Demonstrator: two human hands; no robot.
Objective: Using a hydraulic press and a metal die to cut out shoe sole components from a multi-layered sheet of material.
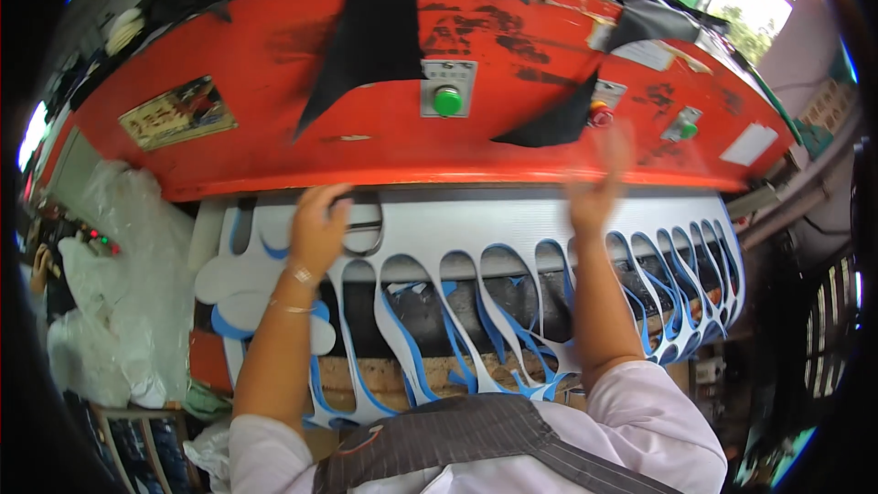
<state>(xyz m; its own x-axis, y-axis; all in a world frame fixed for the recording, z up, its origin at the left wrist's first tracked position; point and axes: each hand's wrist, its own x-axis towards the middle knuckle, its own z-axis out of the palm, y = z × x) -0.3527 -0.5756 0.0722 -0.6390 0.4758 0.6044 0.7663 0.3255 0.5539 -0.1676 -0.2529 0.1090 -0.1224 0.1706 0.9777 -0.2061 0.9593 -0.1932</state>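
Note:
My left hand (315,227) is over the upper left of a white sheet (466,220) with a blue underside. Its fingers curl at the left side of a cutting die (377,236), a dark metal outline with crossbars, lying on the sheet; the die's left edge is hidden by the hand. Smeared by motion, my right hand (596,187) is raised at the front edge of the red machine beam (366,151), below a red button (600,114). Long rounded holes run across the sheet. White-and-blue cut pieces (245,309) lie overlapping beside my left forearm.
On the beam are a green button (447,102) in the middle and another green button (686,130) at right. Black material scraps (380,27) hang over its front. Clear plastic bags (128,284) stand at left. A dark surface (421,311) shows through the sheet's holes.

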